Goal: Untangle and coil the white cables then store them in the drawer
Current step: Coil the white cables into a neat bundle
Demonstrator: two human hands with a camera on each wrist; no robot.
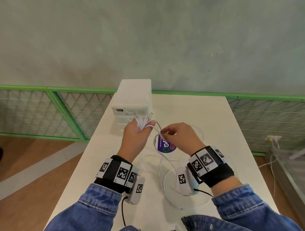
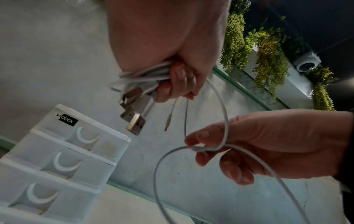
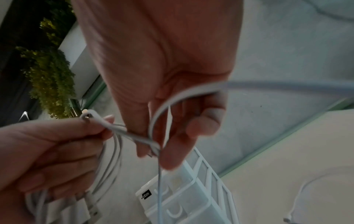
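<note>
A: Figure: coiling partly done. Where does the work stand?

B: The left hand (image 1: 134, 135), raised just in front of the drawer unit (image 1: 132, 100), has its fingers curled round a bundle of white cable loops (image 2: 145, 74). Several USB plugs (image 2: 135, 123) hang below that fist, so more than one cable seems gathered there.

A: And the right hand?

B: The right hand (image 1: 181, 135) pinches a loose run of cable (image 2: 206, 147) between thumb and fingertips, close beside the left. That run arcs up into the left fist and trails down toward the bench (image 1: 235, 147).

A: So what is left?

B: A good deal, by my reading. Slack white cable (image 1: 168, 182) lies in wide loops on the near half of the bench, between the two wrists and past the round purple sticker (image 1: 165, 147). Whether any crossing there is a true knot, I cannot tell; the strands are thin and pale against the pale top.

A: The drawers?

B: The unit stands at the far left edge of the bench. In the left wrist view its three visible fronts, with crescent pulls (image 2: 66, 164), sit flush and closed. Nothing appears stored yet.

A: Remaining steps, then?

B: Draw in the slack, finish the coil, open a drawer, and place the cables inside.
</note>
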